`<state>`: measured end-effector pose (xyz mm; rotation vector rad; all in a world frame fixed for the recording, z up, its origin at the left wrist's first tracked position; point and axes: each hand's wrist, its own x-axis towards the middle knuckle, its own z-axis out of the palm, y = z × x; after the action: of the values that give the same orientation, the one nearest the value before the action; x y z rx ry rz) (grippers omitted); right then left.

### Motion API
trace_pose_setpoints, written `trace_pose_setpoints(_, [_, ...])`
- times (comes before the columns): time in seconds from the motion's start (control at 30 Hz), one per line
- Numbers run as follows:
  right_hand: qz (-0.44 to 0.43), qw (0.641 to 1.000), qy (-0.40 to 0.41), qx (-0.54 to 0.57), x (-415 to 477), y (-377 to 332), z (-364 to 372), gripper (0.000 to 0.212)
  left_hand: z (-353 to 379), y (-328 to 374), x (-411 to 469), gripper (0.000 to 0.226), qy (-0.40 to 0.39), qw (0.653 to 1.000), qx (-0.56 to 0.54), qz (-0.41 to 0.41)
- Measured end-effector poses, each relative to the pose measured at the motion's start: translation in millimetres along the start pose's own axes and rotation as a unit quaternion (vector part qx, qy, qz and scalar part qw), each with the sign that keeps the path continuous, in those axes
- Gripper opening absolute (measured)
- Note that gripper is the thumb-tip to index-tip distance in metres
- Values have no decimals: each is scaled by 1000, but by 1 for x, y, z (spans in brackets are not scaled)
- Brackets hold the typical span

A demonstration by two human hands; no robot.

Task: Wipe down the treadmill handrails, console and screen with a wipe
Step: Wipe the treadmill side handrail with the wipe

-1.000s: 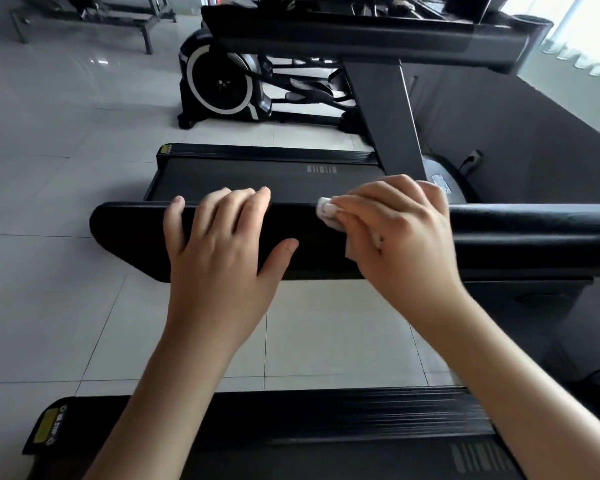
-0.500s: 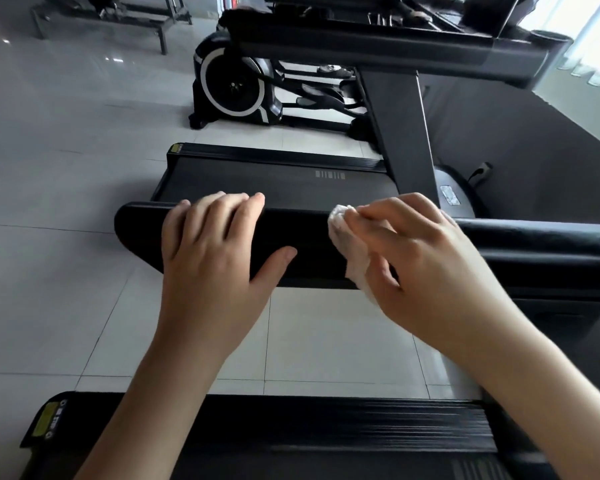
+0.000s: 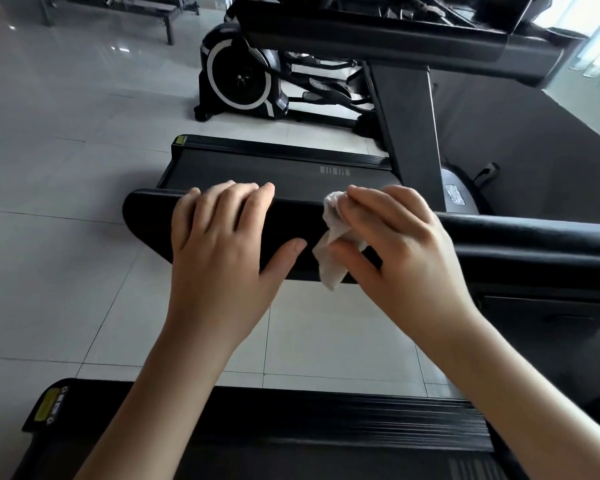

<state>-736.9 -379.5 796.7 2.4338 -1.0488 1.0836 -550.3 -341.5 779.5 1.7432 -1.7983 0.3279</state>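
Nearer my left hand (image 3: 219, 261) than a moment ago, the wipe (image 3: 331, 258) sits pinched in my right hand (image 3: 399, 251), fingers (image 3: 371, 199) clamped on it against the handrail (image 3: 146, 220); left fingers (image 3: 222, 202) lie straight, together, over the handrail, just beside it.

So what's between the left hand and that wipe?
Just a short bare strip of black handrail, seen in the head view; the left hand rests on it, the right hand pinches the wipe.
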Motion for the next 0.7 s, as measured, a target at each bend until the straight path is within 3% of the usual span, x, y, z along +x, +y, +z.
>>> trace_pose_setpoints(0.17, [-28,999,24,24,-10,11,-15,17,1,0,0,62,2,1000,-4,1])
trace_pose_setpoints(0.4, [70,988,130,-42,3,-1,-27,15,1,0,0,62,0,1000,-5,-2])
trace_pose_setpoints(0.7, [32,999,-6,-29,-28,-14,-27,33,2,0,-1,62,5,1000,0,0])
